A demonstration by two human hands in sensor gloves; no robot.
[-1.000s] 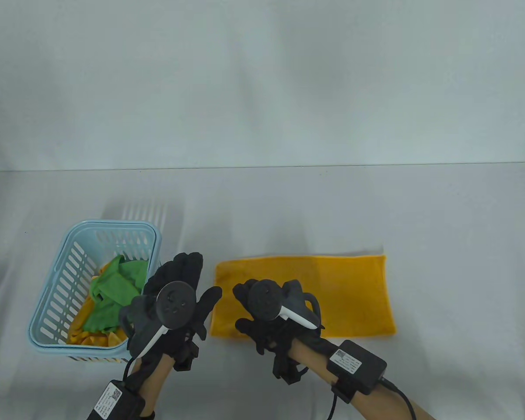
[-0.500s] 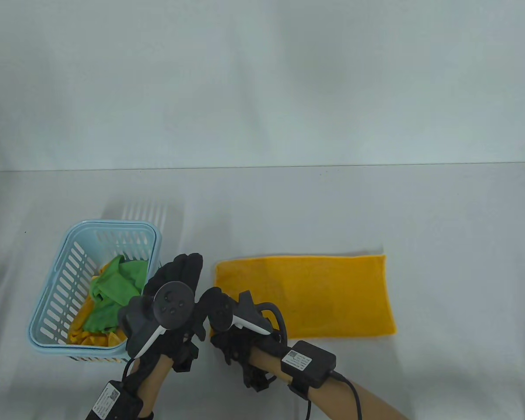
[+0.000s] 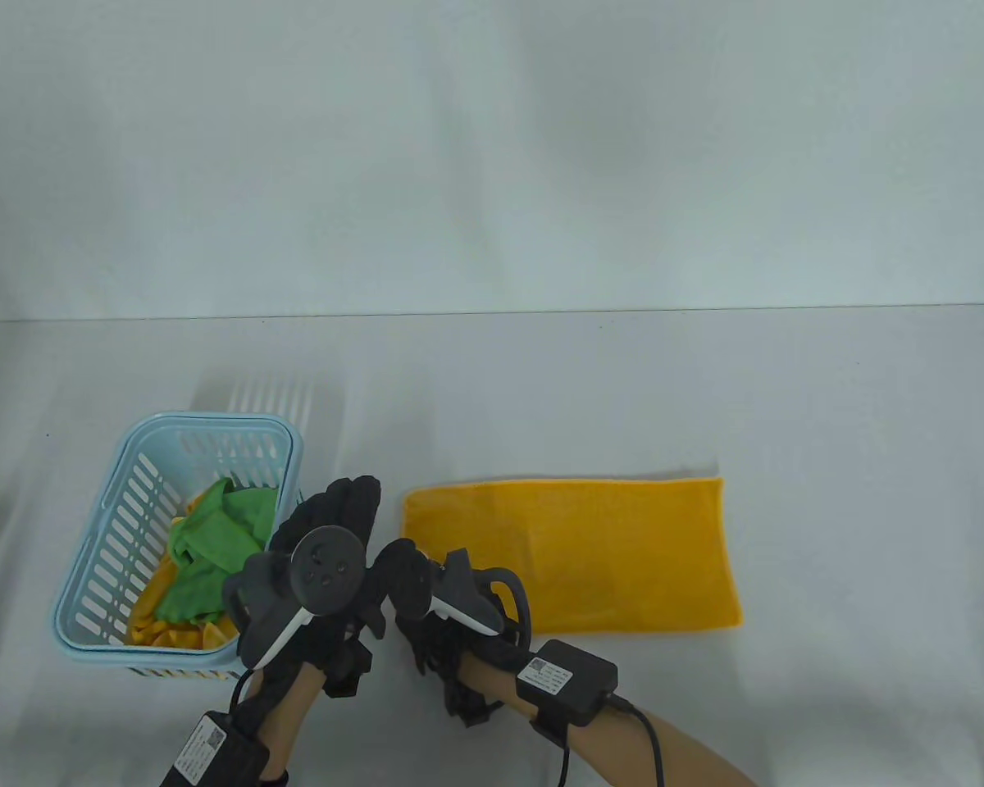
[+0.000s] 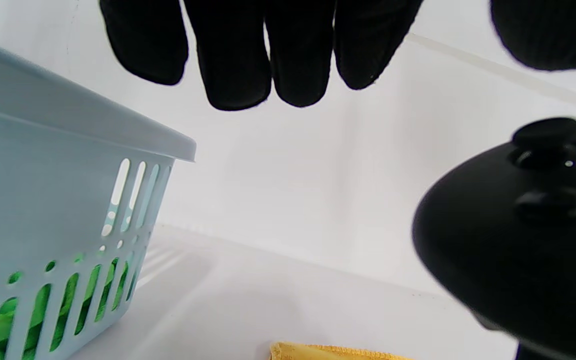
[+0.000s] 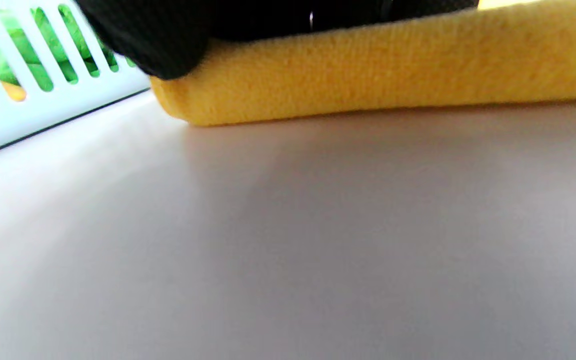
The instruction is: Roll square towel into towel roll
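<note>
The yellow towel (image 3: 615,557) lies flat on the white tabletop (image 3: 828,459), folded into a long strip, just to the right of the blue basket (image 3: 98,566) with green and yellow cloths in it. I think the step now is to start the roll at the strip's left end. To do it well, the hands should turn that short edge over tight and straight, then push the roll along to the right with the same push on the near side and the far side, so it does not go crooked or floppy. The right hand (image 3: 426,611) sits at the near left corner of the towel, with its back and tracker turned toward the left. In the right wrist view a dark glove lies on top of the towel's thick edge, but I cannot tell if the fingers pinch it or just rest there. The left hand (image 3: 328,566) is between the basket and the towel, palm down, holding nothing. Its fingers (image 4: 238,55) hang straight and loose, apart from the towel.
</note>
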